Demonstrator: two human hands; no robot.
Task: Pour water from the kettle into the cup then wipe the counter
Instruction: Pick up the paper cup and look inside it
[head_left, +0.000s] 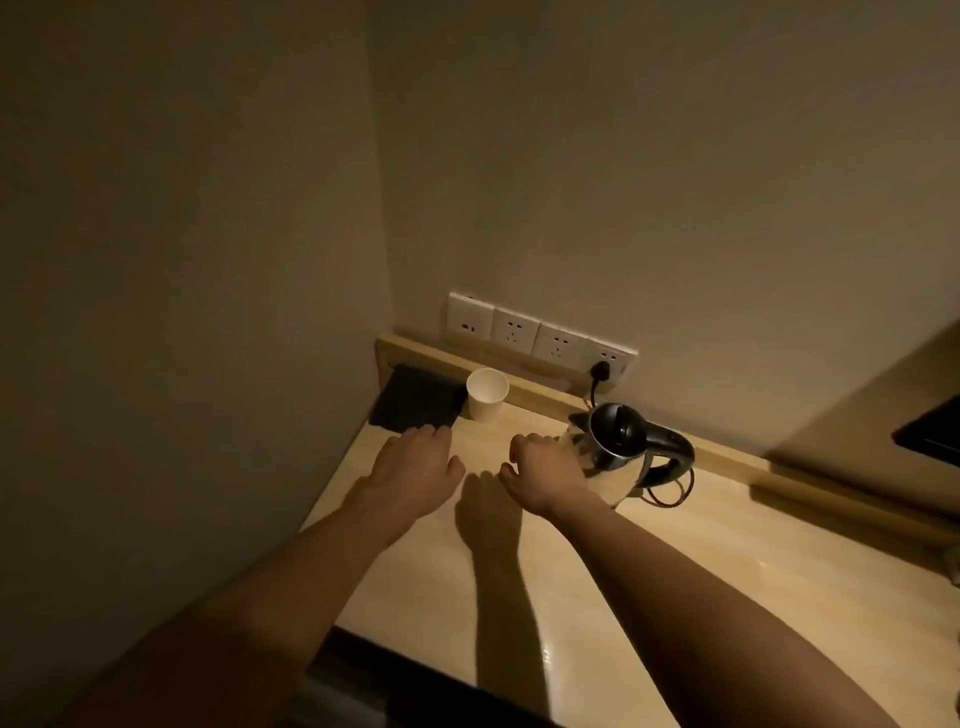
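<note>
A white paper cup (487, 393) stands upright near the back of the pale wooden counter (675, 571). To its right sits a glass and steel kettle (621, 457) with a black lid and handle, the handle pointing right. A dark folded cloth (415, 398) lies in the back left corner, touching the cup's left side. My left hand (415, 462) hovers palm down just in front of the cloth, fingers spread, holding nothing. My right hand (545, 473) is beside the kettle's left side, fingers loosely curled, gripping nothing.
A row of white wall sockets (540, 335) runs behind the cup; the kettle's black plug (601, 370) sits in the rightmost one and its cord loops behind the kettle. Walls close in at left and back. A dark object (930, 431) shows at the right edge.
</note>
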